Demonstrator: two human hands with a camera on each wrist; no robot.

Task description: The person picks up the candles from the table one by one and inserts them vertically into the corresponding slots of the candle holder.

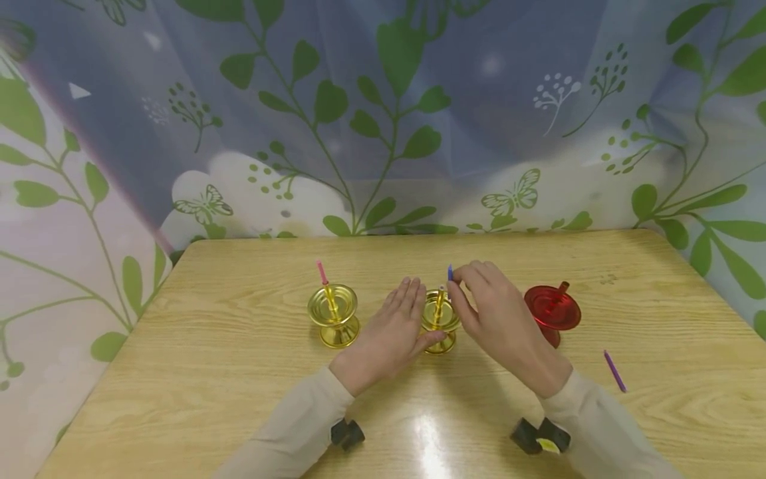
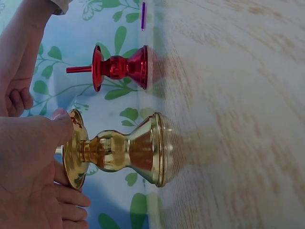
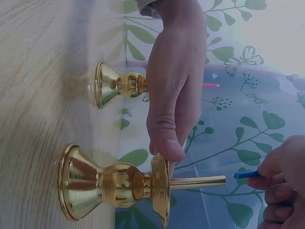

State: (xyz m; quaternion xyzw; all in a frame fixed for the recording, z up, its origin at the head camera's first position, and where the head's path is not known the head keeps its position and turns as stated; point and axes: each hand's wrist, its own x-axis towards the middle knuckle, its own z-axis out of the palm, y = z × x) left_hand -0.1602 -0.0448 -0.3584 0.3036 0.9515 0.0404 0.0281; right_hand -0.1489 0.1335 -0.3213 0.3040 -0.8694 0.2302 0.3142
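Nearest the viewer, two sleeves (image 1: 287, 419) reach over the wood-grain table (image 1: 179, 372). A purple candle (image 1: 615, 370) lies on the table, right of the right sleeve. The left hand (image 1: 391, 329) is at the middle gold holder (image 1: 439, 322), fingers straight and together, thumb apart from them and its tip touching the dish rim. The right hand (image 1: 503, 319) pinches a blue candle (image 1: 450, 273) between thumb and forefinger, remaining fingers curled. The right wrist view places the blue candle's lower end just above the middle holder's tube, a slight gap between them. To the right, a red holder (image 1: 552, 313) stands upright, its tube bare. To the left, a second gold holder (image 1: 339, 332) stands upright, with a pink candle (image 1: 322, 271) in its tube. Behind the table hangs a leaf-patterned cloth (image 1: 467, 120).
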